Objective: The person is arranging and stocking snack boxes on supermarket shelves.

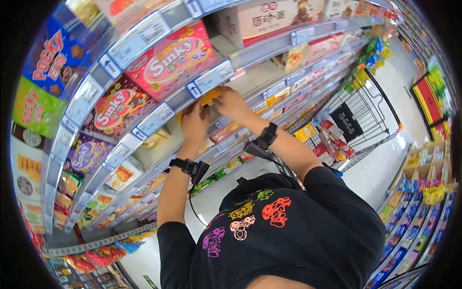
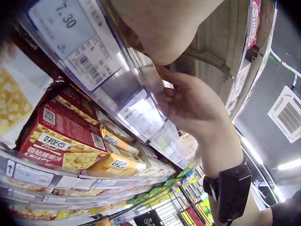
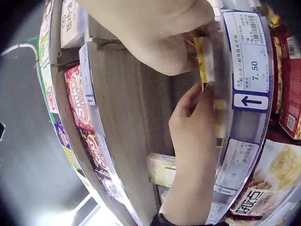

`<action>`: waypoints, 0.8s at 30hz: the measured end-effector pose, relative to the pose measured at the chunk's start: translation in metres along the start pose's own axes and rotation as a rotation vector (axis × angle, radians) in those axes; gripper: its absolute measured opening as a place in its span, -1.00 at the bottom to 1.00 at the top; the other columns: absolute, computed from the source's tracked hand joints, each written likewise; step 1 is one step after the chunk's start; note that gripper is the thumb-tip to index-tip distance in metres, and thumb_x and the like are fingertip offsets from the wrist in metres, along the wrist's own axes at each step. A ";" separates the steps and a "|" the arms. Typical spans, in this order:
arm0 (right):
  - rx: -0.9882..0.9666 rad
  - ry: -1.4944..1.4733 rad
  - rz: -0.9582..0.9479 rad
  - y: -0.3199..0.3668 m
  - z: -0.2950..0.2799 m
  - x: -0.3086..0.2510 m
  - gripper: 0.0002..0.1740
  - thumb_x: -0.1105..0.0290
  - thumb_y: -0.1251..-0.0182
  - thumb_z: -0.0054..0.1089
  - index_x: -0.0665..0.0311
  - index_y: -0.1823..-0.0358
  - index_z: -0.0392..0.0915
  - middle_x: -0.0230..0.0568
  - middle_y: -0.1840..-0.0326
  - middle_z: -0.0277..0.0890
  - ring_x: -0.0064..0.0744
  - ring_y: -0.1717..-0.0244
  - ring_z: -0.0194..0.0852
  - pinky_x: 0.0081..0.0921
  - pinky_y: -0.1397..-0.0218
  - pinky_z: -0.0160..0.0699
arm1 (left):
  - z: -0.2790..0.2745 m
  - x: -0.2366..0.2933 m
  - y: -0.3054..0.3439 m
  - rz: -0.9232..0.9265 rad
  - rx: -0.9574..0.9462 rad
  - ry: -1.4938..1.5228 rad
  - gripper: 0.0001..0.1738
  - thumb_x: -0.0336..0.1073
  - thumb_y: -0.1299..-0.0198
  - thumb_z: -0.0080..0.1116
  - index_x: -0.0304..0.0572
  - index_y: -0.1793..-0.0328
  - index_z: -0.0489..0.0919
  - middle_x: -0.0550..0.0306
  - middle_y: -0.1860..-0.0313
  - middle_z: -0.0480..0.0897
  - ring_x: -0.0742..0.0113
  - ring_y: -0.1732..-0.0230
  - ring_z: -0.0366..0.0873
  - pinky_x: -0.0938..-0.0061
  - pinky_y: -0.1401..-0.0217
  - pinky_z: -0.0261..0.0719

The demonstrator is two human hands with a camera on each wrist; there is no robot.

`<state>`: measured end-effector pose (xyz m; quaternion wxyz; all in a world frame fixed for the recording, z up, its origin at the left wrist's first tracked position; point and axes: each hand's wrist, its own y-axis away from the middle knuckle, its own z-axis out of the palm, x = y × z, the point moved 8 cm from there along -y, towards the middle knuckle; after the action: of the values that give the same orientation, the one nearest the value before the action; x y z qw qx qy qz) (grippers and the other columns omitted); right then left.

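Observation:
Both hands meet at a half-bare shelf just behind its price-label rail. Between them is a flat yellow box (image 3: 201,59), mostly hidden by fingers and rail. My left hand (image 1: 195,121) pinches its near end, thumb and fingertips at the edge in the right wrist view. On its other end my right hand (image 1: 232,104) has its fingers curled; in the left wrist view the right hand (image 2: 190,101) reaches over the rail. A pale green box (image 3: 161,169) lies on the same shelf, near the left forearm.
Pink Sinky boxes (image 1: 175,60) stand on the shelf above, with Pocky boxes (image 1: 48,58) at the far left. Red cracker boxes (image 2: 66,136) fill the shelf below. A shopping cart (image 1: 358,127) holding several packages stands at the right. Another display rack (image 1: 414,226) lines the aisle.

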<state>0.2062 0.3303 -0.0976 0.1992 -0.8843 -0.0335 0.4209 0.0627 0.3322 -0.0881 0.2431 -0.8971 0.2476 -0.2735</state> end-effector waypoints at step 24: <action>0.227 -0.382 0.095 0.003 -0.016 -0.007 -0.68 0.31 -0.08 0.21 0.36 0.17 0.63 0.13 0.19 0.59 0.01 0.36 0.60 -0.26 0.20 0.59 | -0.004 0.003 -0.002 -0.061 -0.105 -0.026 -0.39 -0.25 -0.01 0.22 -0.18 -0.26 0.42 -0.19 0.03 0.59 -0.12 0.05 0.53 0.12 -0.08 0.46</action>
<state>0.2135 0.3208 -0.0843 0.2674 -0.7609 0.0185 0.5909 0.0628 0.3306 -0.0833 0.1904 -0.9193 0.2310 -0.2555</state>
